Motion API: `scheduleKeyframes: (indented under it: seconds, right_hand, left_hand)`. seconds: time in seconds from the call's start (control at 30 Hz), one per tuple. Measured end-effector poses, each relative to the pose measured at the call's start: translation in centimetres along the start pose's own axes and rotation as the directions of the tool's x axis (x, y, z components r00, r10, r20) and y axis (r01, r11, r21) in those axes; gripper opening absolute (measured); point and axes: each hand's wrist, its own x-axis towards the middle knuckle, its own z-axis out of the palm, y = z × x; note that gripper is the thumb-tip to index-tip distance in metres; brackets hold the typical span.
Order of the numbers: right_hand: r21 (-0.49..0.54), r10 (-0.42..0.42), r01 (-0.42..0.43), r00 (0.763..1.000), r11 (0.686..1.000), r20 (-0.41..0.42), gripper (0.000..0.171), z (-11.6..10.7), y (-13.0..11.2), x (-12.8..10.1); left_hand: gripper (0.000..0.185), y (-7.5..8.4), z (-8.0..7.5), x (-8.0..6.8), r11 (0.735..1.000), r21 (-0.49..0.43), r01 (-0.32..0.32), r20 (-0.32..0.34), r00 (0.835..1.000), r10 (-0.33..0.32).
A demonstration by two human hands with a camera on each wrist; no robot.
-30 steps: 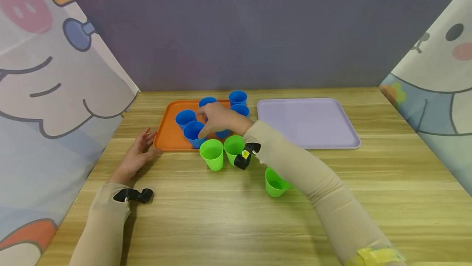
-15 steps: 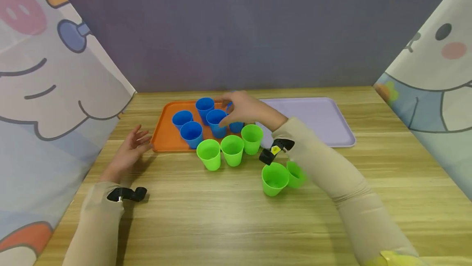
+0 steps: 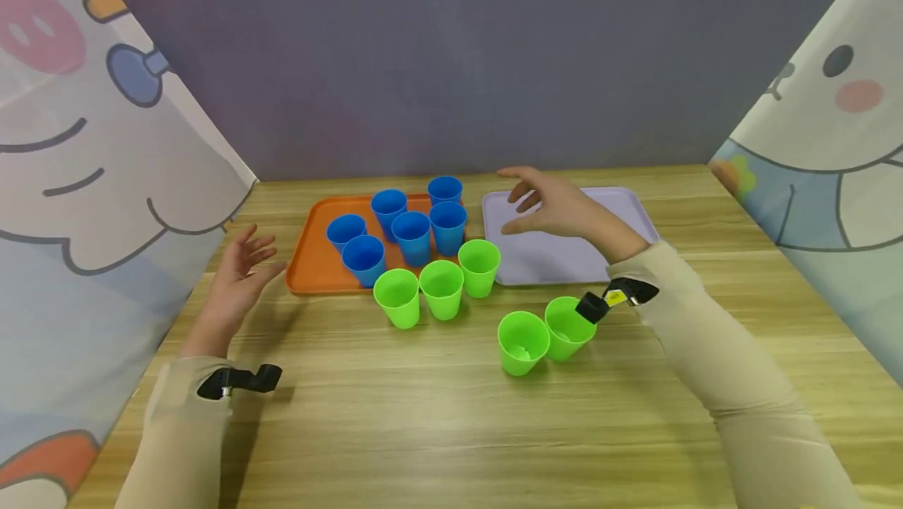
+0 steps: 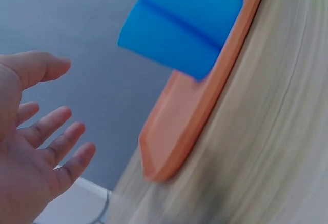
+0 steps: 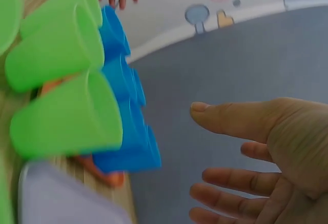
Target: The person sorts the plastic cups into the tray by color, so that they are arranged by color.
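My right hand (image 3: 553,203) hovers over the lavender tray (image 3: 571,266), its fingers spread and holding nothing. Just left of the orange tray (image 3: 310,262), my left hand (image 3: 240,278) is raised with loose, parted fingers. Several blue cups (image 3: 412,238) stand upright on the orange tray, mouths up. Along that tray's front right side are three green cups (image 3: 442,289) in a slanting row. The left wrist view shows my empty palm (image 4: 31,167) beside the tray's corner. In the right wrist view, the thumb (image 5: 230,116) is well apart from the cups.
Nearer the front, two more green cups (image 3: 523,344) stand side by side on the wooden table (image 3: 395,423). A dark grey panel (image 3: 451,62) rises behind the trays. Cartoon-printed sheets (image 3: 106,179) flank both sides.
My right hand has left the blue cups and moved right, over the lavender tray. More of the blue and green cups now show. The left hand has shifted slightly left.
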Motion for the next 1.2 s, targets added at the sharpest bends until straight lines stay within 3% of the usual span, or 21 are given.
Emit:
scheduleKeyframes:
  seconds: [0.1, 0.2, 0.4, 0.53, 0.73, 0.9, 1.03, 1.2]
  right_hand:
    - [0.002, 0.021, -0.021, 0.998, 1.0, -0.067, 0.086, -0.8, 1.9, -1.6]
    - [0.014, 0.03, -0.029, 0.989, 0.999, -0.144, 0.09, -1.2, 4.1, -3.0]
    - [0.112, 0.016, 0.011, 0.972, 0.994, -0.236, 0.099, -1.2, 9.2, -5.6]
    - [0.112, 0.035, -0.005, 0.962, 0.994, -0.272, 0.097, -1.2, 12.2, -7.8]
    - [0.067, 0.135, -0.12, 0.937, 0.991, -0.323, 0.093, -1.5, 15.6, -10.5]
    - [0.085, 0.22, -0.203, 0.919, 0.975, -0.327, 0.097, -1.9, 17.8, -12.0]
    - [0.129, 0.266, -0.238, 0.922, 0.963, -0.282, 0.101, -2.1, 19.5, -12.8]
    - [0.189, 0.279, -0.238, 0.931, 0.953, -0.233, 0.105, -2.1, 20.8, -13.6]
  left_hand:
    - [0.075, 0.9, 0.6, -0.4, 0.999, -0.025, -0.035, -0.051, 0.998, 0.033]
    - [0.069, 1.8, 1.3, -1.0, 0.991, -0.11, -0.078, -0.107, 0.992, 0.066]
    - [0.056, 3.1, 3.0, -2.0, 0.927, -0.334, -0.168, -0.225, 0.97, 0.095]
    - [0.056, 3.6, 4.1, -2.5, 0.913, -0.353, -0.204, -0.251, 0.961, 0.117]
    - [0.053, 3.9, 5.8, -3.4, 0.92, -0.293, -0.262, -0.191, 0.958, 0.212]
    - [0.048, 3.6, 7.1, -4.0, 0.913, -0.222, -0.343, -0.083, 0.939, 0.333]
    - [0.051, 3.3, 8.2, -4.4, 0.898, -0.226, -0.377, 0.008, 0.921, 0.388]
    - [0.06, 3.1, 9.2, -4.7, 0.903, -0.204, -0.379, 0.085, 0.912, 0.402]
